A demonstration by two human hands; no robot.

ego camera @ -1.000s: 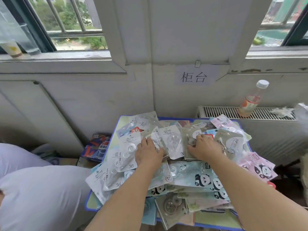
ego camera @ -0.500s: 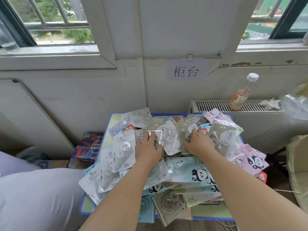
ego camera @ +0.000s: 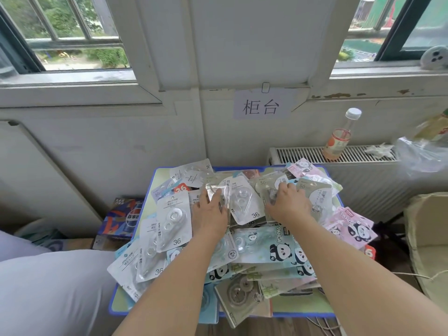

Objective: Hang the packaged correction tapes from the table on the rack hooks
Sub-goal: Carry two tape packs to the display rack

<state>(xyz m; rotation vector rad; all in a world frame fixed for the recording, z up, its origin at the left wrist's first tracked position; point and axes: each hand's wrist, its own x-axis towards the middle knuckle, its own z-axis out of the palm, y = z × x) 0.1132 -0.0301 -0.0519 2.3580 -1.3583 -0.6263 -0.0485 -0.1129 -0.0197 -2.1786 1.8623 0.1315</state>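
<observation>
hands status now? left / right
Left hand: holding a clear packet, fingers curled over it.
Right hand: fingers curled on a grey packet in the pile.

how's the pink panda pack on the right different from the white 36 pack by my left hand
The pink panda pack has a pink printed card with cartoon pandas; the white 36 pack is plain white with small dark text and a "36". The pink panda pack lies at the pile's right edge, away from both hands; the white 36 pack lies just beside the left hand. Both are flat carded packs lying on the heap on the table.
</observation>
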